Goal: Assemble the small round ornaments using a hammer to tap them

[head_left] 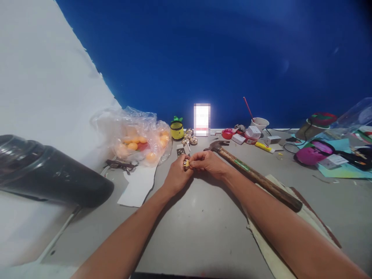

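Forearms: both bare, reaching from the bottom edge of the view out over the grey table (200, 228) and meeting near its middle.
Left hand (176, 179): curled, fingertips pinching the small gold ornament (186, 164) from the left side.
Right hand (209, 162): curled, thumb and forefinger closed on the same ornament from the right; both hands grip it together.
Ornament position: held between the two hands, at or just above the table surface; contact with the table cannot be told. Detail is too small to read beyond a gold, patterned body.
Step in hand: judged as fine manipulation of the ornament, by pressing, twisting or parting it with the fingertips.
Next move, requirement: judged to call for a steady two-sided pinch and small controlled force, since the piece is tiny and could slip out.
Hammer (255, 176): lies untouched on the table just right of the right hand, steel head toward the far wall, wooden handle running back over a cloth pad (279, 240).
Similar pieces (190, 138): a small cluster of round gold items beyond the hands, near a yellow pot (177, 130).
Plastic bag (136, 135): clear, holding orange balls, far left of the hands.
Dark cylinder (49, 170): lies on its side at the left edge.
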{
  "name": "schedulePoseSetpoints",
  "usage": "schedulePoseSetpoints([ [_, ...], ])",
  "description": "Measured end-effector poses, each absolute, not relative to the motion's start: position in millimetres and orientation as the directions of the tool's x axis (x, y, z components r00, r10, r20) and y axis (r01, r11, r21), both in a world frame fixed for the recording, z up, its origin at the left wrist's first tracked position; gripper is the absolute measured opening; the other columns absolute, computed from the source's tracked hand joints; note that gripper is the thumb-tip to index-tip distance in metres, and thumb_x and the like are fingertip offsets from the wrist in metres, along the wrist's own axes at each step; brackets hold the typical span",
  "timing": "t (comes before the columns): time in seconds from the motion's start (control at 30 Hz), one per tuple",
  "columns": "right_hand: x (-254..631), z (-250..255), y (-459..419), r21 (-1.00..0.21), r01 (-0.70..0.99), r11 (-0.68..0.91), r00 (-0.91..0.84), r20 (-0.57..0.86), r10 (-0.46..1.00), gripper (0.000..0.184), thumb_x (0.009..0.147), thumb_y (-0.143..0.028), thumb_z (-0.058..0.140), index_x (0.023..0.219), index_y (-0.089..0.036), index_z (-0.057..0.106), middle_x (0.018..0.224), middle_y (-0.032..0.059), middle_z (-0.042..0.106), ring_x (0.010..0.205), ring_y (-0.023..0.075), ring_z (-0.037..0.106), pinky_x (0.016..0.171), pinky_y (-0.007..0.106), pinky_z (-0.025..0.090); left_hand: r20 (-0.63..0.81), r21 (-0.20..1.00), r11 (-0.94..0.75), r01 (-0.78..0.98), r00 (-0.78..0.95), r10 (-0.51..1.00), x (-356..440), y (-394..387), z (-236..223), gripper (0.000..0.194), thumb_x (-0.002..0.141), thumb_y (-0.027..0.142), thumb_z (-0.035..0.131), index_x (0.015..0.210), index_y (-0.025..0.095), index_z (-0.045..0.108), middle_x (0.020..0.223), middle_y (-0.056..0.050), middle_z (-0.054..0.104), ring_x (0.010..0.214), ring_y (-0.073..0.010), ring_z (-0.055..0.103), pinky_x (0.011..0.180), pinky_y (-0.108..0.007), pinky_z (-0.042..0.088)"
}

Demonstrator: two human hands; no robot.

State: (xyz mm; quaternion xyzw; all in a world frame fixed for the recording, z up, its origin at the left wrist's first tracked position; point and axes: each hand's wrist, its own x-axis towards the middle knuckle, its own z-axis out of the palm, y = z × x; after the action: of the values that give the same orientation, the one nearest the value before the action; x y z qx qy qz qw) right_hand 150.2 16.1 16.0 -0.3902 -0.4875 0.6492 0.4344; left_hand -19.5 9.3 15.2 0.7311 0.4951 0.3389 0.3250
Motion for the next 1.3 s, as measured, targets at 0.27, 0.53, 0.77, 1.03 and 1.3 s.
schedulePoseSetpoints([
  [0.27,150.2,14.4,16.8,-0.975,-0.168,-0.143,-0.297,-0.089,0.951,0.017,0.061,-0.028,0.086,0.07,-0.017,0.077,0.061,0.0024,0.066,0.053,0.01,0.049,0.05,0.024,0.034,0.142,0.748,-0.276,0.603,0.261,0.955,-18.0,6.8,17.6,0.009,0.081,0.019,0.06,0.09,0.021,0.058,0.084,-0.003,0.07,0.077,-0.0208,0.063,0.071,-0.031,0.045],
  [0.53,151.0,16.8,16.4,-0.974,-0.166,-0.154,-0.33,-0.092,0.939,0.018,0.062,-0.029,0.088,0.07,-0.017,0.077,0.062,0.0022,0.065,0.054,0.0098,0.048,0.052,0.026,0.035,0.183,0.719,-0.309,0.623,0.259,0.948,-18.5,6.3,19.9,0.012,0.078,0.016,0.061,0.089,0.022,0.059,0.084,-0.005,0.072,0.077,-0.0228,0.064,0.069,-0.033,0.045],
  [0.77,152.0,13.5,16.8,-0.978,-0.138,-0.154,-0.334,-0.101,0.937,0.019,0.062,-0.029,0.088,0.07,-0.016,0.077,0.064,0.0031,0.066,0.056,0.0103,0.049,0.053,0.026,0.033,0.151,0.704,-0.298,0.645,0.274,0.95,-18.1,5.3,21.6,0.007,0.081,0.021,0.062,0.084,0.023,0.057,0.083,-0.006,0.071,0.075,-0.0236,0.063,0.066,-0.033,0.042],
  [1.03,151.4,14.3,15.9,-0.987,-0.098,-0.13,-0.347,-0.089,0.934,0.015,0.066,-0.027,0.084,0.07,-0.017,0.075,0.06,0.0011,0.062,0.055,0.0105,0.047,0.052,0.026,0.034,0.122,0.635,-0.295,0.714,0.285,0.951,-17.6,4.2,23.5,0.008,0.083,0.019,0.06,0.082,0.022,0.053,0.083,-0.007,0.069,0.075,-0.0242,0.063,0.065,-0.033,0.039],
  [1.3,144.9,25.6,9.5,-0.996,0.089,-0.025,-0.299,-0.051,0.953,0.008,0.068,-0.023,0.074,0.071,-0.017,0.071,0.064,-0.0007,0.065,0.059,0.0114,0.052,0.058,0.025,0.038,0.083,0.526,-0.293,0.798,0.295,0.952,-17.1,1.7,25.5,0.015,0.081,0.009,0.055,0.092,0.019,0.057,0.094,-0.011,0.071,0.089,-0.0275,0.065,0.072,-0.034,0.04],
])
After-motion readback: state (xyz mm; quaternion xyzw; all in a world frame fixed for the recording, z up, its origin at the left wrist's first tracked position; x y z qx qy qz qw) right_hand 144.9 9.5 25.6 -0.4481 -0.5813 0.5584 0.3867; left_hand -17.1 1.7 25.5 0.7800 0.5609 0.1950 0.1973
